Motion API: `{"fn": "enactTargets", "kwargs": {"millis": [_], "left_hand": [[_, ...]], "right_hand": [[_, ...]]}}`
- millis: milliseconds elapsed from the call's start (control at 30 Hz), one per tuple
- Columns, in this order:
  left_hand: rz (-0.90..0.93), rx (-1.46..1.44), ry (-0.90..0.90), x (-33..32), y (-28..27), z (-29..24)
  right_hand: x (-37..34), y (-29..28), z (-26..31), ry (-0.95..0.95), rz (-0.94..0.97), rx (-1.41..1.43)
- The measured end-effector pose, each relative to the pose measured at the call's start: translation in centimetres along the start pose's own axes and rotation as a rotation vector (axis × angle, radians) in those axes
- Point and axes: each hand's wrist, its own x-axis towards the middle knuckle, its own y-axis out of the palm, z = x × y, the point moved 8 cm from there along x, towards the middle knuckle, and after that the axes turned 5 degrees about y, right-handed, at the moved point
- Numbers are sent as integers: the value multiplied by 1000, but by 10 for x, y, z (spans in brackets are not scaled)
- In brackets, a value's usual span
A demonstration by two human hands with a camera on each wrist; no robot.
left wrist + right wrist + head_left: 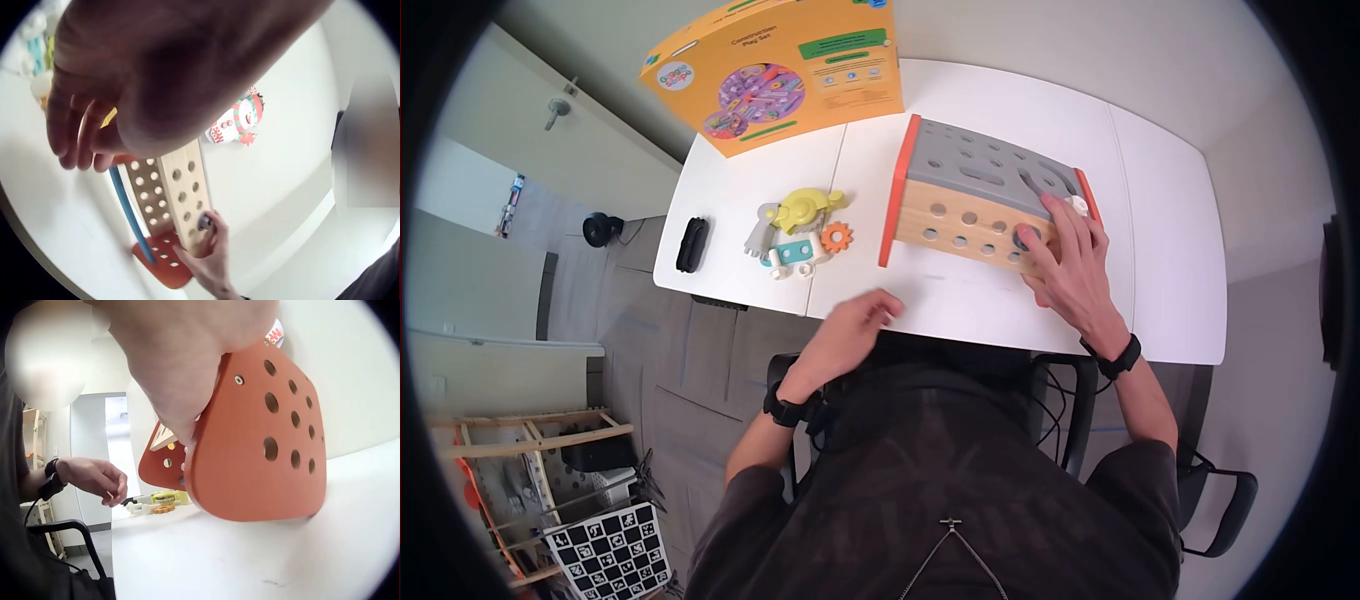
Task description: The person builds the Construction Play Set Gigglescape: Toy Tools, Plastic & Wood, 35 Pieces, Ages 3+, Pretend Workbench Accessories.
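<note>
A toy workbench (970,195) with a grey top, a holed wooden front panel (960,226) and red-orange end boards stands on the table. My right hand (1076,255) grips its right end, with fingers over the top edge. One fingertip is at a dark round peg (205,220) in a panel hole. A white piece (1077,205) shows by those fingers at the top. Holding nothing, my left hand (855,335) hovers over the table's front edge, fingers loosely bent. The right end board (262,437) fills much of the right wrist view.
Left of the bench lie a yellow toy piece (805,208), an orange gear (837,237), a teal strip (790,254) and a grey piece (760,232). A black case (692,245) rests near the left edge. An orange play-set box (800,80) stands behind on the white table (960,310).
</note>
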Motion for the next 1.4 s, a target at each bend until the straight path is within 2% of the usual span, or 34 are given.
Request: {"fn": "enactTargets", "kwargs": {"millis": [67,167,467,633,833,933,1133,1233,1400], "left_hand": [[-243,195,-9,-2,-33,14],[-485,440,-22,-6,-68,16],[-491,955,-9,32,-69,33],[-468,1004,56,48,-64,44],[-453,992,89,58,-53,41],[-454,953,115,62,-50,41],[-441,781,122,58,-50,32],[-400,732,92,54,-47,35],[-350,736,65,51,-41,40]], "right_hand": [[-4,7,3,-17,-16,-10],[-8,15,6,-40,-38,-54],[-22,46,10,-81,-47,-181],[-28,54,11,-102,-54,-224],[-26,50,14,-31,16,-133],[-18,35,17,90,31,104],[-21,-10,32,239,-108,297],[-28,-11,48,313,-43,553],[-38,26,82,450,256,875]]}}
